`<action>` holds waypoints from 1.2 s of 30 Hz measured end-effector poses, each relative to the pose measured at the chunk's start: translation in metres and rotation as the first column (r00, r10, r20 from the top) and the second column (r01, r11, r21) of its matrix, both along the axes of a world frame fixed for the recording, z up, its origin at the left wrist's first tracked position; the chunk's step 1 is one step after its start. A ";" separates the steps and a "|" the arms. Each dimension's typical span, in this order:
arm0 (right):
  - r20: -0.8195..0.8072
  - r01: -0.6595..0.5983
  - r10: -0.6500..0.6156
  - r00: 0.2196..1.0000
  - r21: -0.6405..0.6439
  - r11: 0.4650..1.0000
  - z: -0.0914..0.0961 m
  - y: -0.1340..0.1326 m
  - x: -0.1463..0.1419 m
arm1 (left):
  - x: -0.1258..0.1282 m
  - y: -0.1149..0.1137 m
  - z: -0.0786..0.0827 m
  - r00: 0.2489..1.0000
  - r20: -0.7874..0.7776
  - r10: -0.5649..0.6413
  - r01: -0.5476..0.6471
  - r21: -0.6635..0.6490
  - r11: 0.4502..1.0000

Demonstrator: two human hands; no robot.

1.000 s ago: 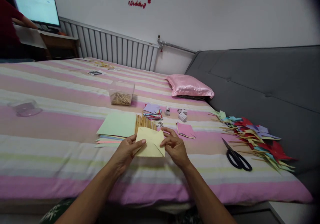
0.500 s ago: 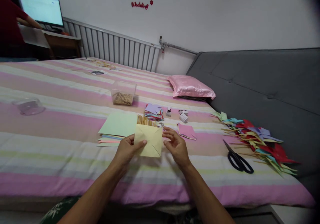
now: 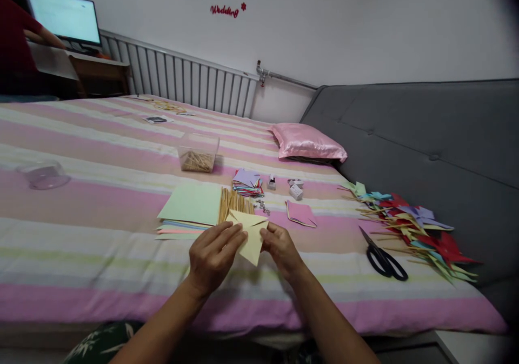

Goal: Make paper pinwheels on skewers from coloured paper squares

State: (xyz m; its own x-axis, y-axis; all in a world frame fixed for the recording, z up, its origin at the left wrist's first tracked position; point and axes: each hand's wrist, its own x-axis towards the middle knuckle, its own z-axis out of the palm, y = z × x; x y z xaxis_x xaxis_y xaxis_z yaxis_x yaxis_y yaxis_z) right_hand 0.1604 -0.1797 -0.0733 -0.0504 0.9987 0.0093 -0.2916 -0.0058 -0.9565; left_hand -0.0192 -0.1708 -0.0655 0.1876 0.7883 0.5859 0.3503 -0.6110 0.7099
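A pale yellow paper square (image 3: 252,243) with diagonal slits is held above the bed's front part. My left hand (image 3: 214,253) grips its left side, fingers lying over the paper. At its right edge, my right hand (image 3: 284,247) pinches the paper between thumb and fingers. Just beyond the paper lies a row of thin wooden sticks (image 3: 235,200), partly covered by it. Left of the sticks is a stack of coloured paper sheets (image 3: 192,204), light green on top. Small metallic pieces (image 3: 262,206) lie to the right of the sticks.
Black-handled scissors (image 3: 383,258) and a pile of paper pinwheels (image 3: 421,226) lie on the right. Further back are a clear box of sticks (image 3: 198,158), small coloured squares (image 3: 247,182), folded pink paper (image 3: 300,213) and a pink pillow (image 3: 308,141). A person in red (image 3: 16,39) sits at far left.
The paper has turned and tilted, with one corner now pointing down. My left hand has shifted its fingers over the paper, and my right hand has closed on its right edge.
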 end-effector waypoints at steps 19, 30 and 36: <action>0.118 0.047 -0.055 0.991 0.074 0.996 0.001 0.001 0.001 | 0.000 0.015 0.025 0.790 0.593 0.156 0.478 -0.755 0.450; 0.202 -0.059 0.024 0.979 0.169 0.984 0.006 -0.004 0.003 | -0.004 0.013 0.015 0.817 0.551 0.170 0.450 -0.793 0.412; 0.318 -0.128 0.037 0.947 0.269 0.955 0.005 -0.004 0.008 | -0.005 0.013 0.017 0.807 0.546 0.224 0.417 -0.796 0.439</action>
State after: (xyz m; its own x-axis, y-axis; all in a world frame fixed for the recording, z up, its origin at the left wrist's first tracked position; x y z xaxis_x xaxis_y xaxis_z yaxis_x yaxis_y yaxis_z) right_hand 0.1684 -0.1838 -0.0687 -0.1782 0.9488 0.2609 0.0049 0.2660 -0.9640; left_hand -0.0238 -0.1576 -0.0487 0.2352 0.8981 -0.3717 -0.2685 0.4276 0.8632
